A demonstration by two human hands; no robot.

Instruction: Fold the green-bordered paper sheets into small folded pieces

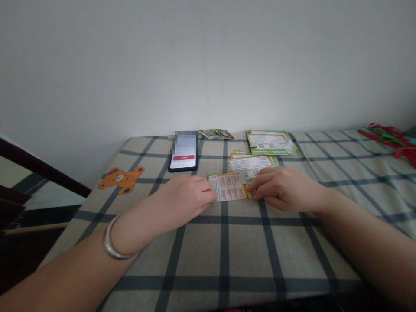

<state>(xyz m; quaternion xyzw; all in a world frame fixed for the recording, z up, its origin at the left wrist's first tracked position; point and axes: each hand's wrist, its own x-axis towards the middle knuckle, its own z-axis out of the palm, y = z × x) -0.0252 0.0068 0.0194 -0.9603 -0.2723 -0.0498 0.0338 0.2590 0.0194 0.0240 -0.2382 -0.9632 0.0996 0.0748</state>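
Observation:
A printed card [230, 187] with a grid of orange and white blocks lies on the checked cloth between my hands. My left hand [186, 197] has its fingers curled over the card's left end, and the fingertips are partly hidden. At the right end, the bent fingers of my right hand [281, 189] pinch the card's edge. Right behind it rests a small fanned stack of green-edged cards [251, 163], partly covered by my right hand. A silver bangle [113, 242] circles my left wrist.
Near the wall lie a phone [183, 151] with a lit screen, a crumpled green packet [216, 133] and another stack of green-edged cards [269, 141]. A bear-shaped sticker [121, 179] is at the left. Red and green strings [391, 138] lie at the far right.

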